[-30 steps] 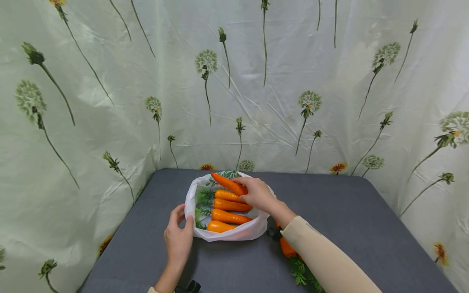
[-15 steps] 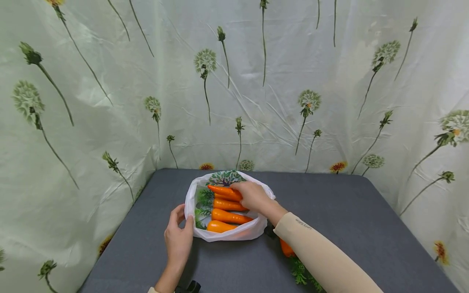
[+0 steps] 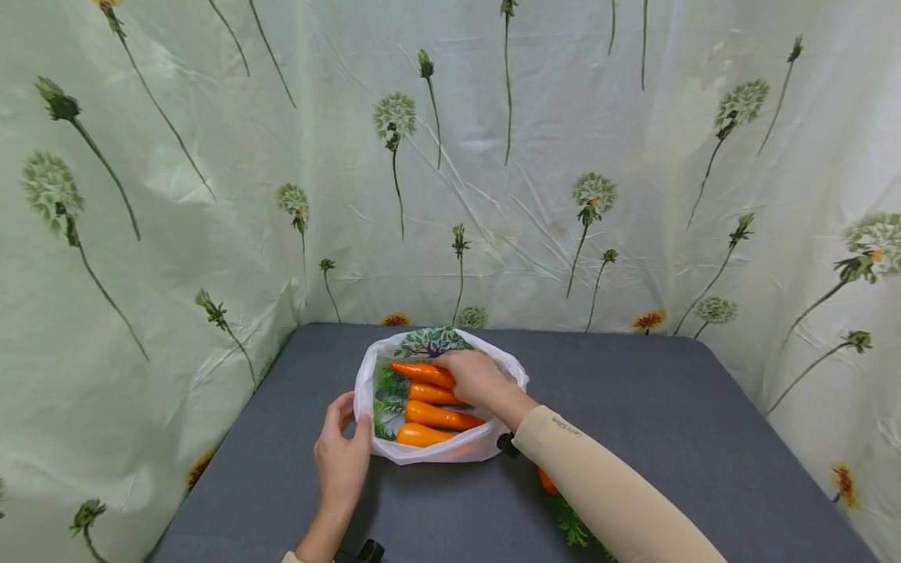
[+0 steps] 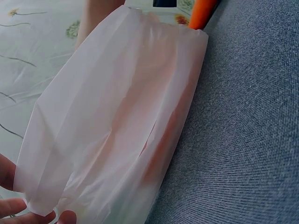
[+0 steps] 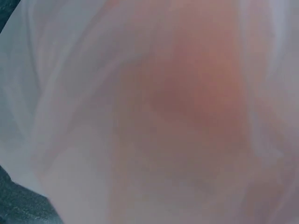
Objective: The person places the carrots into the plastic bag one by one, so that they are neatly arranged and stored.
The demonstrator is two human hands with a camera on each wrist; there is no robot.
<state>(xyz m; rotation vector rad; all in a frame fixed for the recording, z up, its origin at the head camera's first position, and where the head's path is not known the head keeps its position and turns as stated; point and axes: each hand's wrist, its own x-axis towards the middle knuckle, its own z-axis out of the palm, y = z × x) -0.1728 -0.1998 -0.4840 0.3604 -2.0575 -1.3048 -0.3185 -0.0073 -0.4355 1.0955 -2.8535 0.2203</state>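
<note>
A white plastic bag (image 3: 450, 452) lies with its mouth spread wide, a leafy tree print on its far inner wall. My left hand (image 3: 342, 457) pinches the bag's left rim between thumb and fingers; in the left wrist view its fingertips hold the edge of the bag (image 4: 103, 102). Inside, my right hand (image 3: 480, 383) grips the right end of the farthest carrot (image 3: 422, 373), low over the others. Several orange carrots (image 3: 443, 416) lie side by side there, green tops (image 3: 391, 380) to the left. Blurred white plastic fills most of the right wrist view.
More carrots (image 3: 547, 480) with green leaves (image 3: 573, 524) lie on the dark grey table (image 3: 633, 407) right of the bag, partly hidden under the right forearm (image 3: 598, 477). A flower-printed curtain (image 3: 450, 195) hangs behind the table and along its sides.
My right hand has lowered the carrot into the bag and shifted it left and nearer, so it now covers the carrot beneath. The left hand stays at the rim.
</note>
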